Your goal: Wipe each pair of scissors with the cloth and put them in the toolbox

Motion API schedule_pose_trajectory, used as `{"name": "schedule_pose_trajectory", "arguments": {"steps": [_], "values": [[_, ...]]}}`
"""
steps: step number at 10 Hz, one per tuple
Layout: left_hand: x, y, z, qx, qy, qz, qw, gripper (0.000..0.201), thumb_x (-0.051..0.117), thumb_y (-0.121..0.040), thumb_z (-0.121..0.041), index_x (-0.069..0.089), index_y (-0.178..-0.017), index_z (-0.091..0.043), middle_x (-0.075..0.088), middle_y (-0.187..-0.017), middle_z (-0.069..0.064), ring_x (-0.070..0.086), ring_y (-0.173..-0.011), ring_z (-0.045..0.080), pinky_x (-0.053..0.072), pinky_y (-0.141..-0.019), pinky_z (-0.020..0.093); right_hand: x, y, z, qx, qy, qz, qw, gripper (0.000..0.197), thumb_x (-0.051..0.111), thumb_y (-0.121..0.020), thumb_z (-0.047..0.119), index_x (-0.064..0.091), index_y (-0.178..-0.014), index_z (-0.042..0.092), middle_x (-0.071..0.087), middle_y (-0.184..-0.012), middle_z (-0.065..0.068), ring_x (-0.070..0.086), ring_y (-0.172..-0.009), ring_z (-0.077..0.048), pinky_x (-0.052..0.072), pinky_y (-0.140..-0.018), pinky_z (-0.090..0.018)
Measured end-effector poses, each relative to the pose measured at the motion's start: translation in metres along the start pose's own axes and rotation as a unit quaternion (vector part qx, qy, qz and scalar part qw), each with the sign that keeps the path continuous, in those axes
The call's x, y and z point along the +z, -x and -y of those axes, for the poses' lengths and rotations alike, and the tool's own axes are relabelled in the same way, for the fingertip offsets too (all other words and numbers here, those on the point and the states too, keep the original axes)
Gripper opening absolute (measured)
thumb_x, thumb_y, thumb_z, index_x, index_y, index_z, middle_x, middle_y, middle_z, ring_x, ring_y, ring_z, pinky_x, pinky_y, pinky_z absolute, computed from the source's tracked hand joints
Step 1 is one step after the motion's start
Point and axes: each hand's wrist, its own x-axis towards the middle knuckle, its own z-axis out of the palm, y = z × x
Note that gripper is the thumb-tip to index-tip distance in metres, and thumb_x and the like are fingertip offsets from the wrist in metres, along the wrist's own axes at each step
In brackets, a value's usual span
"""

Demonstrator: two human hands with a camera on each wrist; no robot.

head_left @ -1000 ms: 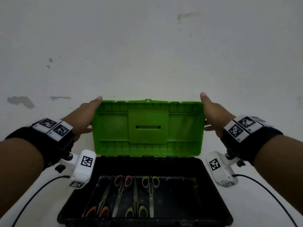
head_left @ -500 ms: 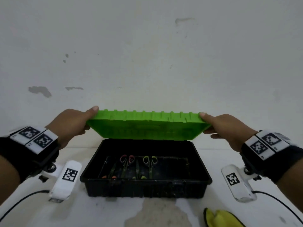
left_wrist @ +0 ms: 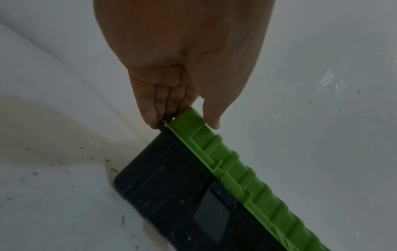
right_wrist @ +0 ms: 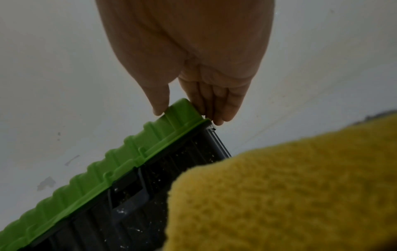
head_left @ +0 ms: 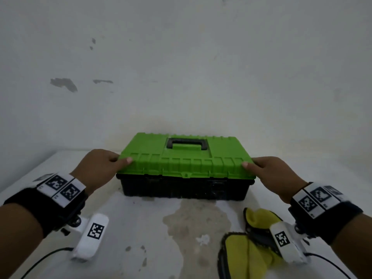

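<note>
The toolbox stands near the wall with its green lid (head_left: 181,158) down flat on the black base (head_left: 181,189). The scissors are hidden inside it. My left hand (head_left: 121,162) pinches the lid's front left corner, thumb on top and fingers against its end, as the left wrist view shows at the left hand (left_wrist: 184,123) on the lid (left_wrist: 236,169). My right hand (head_left: 251,167) pinches the front right corner the same way, seen in the right wrist view at the right hand (right_wrist: 189,116) on the lid (right_wrist: 128,161). The yellow cloth (head_left: 251,256) lies on the table in front, under my right wrist.
A black carry handle (head_left: 187,143) lies folded in the lid's top. The white table (head_left: 141,228) has a brownish stain in front of the box. A white wall stands right behind the box. In the right wrist view the cloth (right_wrist: 279,195) fills the lower right.
Both hands have swung the green lid forward and down from upright until it lies on the base, covering the scissors. The view has tilted down, and the cloth has come into sight.
</note>
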Motion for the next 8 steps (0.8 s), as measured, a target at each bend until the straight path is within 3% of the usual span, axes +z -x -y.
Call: {"name": "schedule_pose_trajectory", "arguments": {"steps": [1,2,3,4,5,6,7,8], "values": [[0.007,0.008,-0.002,0.012,-0.025,-0.011,1.0,0.058,0.058,-0.092,-0.05,0.071,-0.078,0.004,0.063,-0.07,0.029,0.061,-0.066,0.035,0.031,-0.055,0.033,0.005,0.006,-0.002,0.002,-0.011,-0.003,1.0,0.03,0.058,-0.096,0.035,0.076,-0.1,0.012,0.074,-0.091,-0.01,0.066,-0.09,-0.025,0.046,-0.068,-0.028],[0.009,0.011,-0.003,0.025,-0.045,-0.006,0.999,0.052,0.056,-0.094,-0.047,0.073,-0.079,0.0,0.066,-0.069,0.024,0.063,-0.07,0.034,0.033,-0.057,0.032,0.007,0.008,-0.004,-0.002,-0.012,-0.013,1.0,0.029,0.057,-0.097,0.034,0.075,-0.103,0.011,0.073,-0.09,-0.009,0.065,-0.085,-0.021,0.045,-0.065,-0.026],[0.011,0.014,-0.002,0.047,-0.053,0.002,0.997,0.04,0.058,-0.094,-0.047,0.077,-0.081,-0.014,0.067,-0.065,0.017,0.064,-0.068,0.028,0.039,-0.058,0.034,0.011,0.01,-0.006,-0.018,0.012,-0.026,0.999,0.031,0.055,-0.098,0.034,0.074,-0.105,0.011,0.072,-0.086,-0.009,0.063,-0.079,-0.02,0.044,-0.063,-0.028],[0.01,0.02,0.002,0.051,-0.013,0.027,0.998,0.033,0.055,-0.084,-0.065,0.075,-0.09,-0.039,0.074,-0.079,0.008,0.07,-0.078,0.025,0.053,-0.077,0.043,0.015,0.011,-0.007,-0.022,0.035,-0.043,0.998,0.034,0.053,-0.098,0.035,0.074,-0.102,0.009,0.068,-0.075,-0.011,0.06,-0.068,-0.022,0.039,-0.057,-0.029],[0.006,0.031,0.004,0.026,0.066,0.053,0.996,0.014,0.059,-0.084,-0.06,0.066,-0.097,-0.06,0.074,-0.107,-0.007,0.067,-0.099,0.014,0.052,-0.089,0.037,0.014,0.016,-0.003,-0.013,0.041,-0.033,0.999,0.036,0.05,-0.099,0.036,0.072,-0.106,0.008,0.069,-0.081,-0.011,0.06,-0.071,-0.02,0.042,-0.058,-0.029],[0.008,0.054,0.003,0.006,0.062,0.089,0.994,0.04,0.062,-0.09,-0.05,0.055,-0.129,-0.045,0.065,-0.128,-0.006,0.06,-0.116,0.012,0.045,-0.087,0.025,0.008,0.03,-0.001,0.023,0.032,-0.033,0.999,0.052,0.05,-0.099,0.04,0.054,-0.135,0.004,0.061,-0.13,-0.016,0.057,-0.116,-0.029,0.043,-0.094,-0.036],[0.004,0.088,0.0,-0.018,0.073,0.062,0.995,0.067,0.066,-0.088,-0.046,0.043,-0.147,-0.024,0.055,-0.141,0.001,0.052,-0.123,0.011,0.043,-0.095,0.029,-0.007,0.069,0.009,0.001,-0.01,-0.088,0.996,0.056,0.054,-0.096,0.039,0.047,-0.143,0.009,0.055,-0.138,-0.009,0.052,-0.12,-0.018,0.035,-0.097,-0.029],[-0.019,0.141,0.001,0.034,0.097,0.068,0.992,0.056,0.064,-0.08,-0.057,0.054,-0.132,-0.04,0.063,-0.127,-0.015,0.06,-0.11,0.0,0.044,-0.083,0.016,-0.036,0.139,0.008,-0.063,-0.096,-0.131,0.985,0.04,0.059,-0.089,0.05,0.065,-0.123,0.029,0.068,-0.12,0.006,0.061,-0.109,-0.011,0.044,-0.094,-0.032]]}}
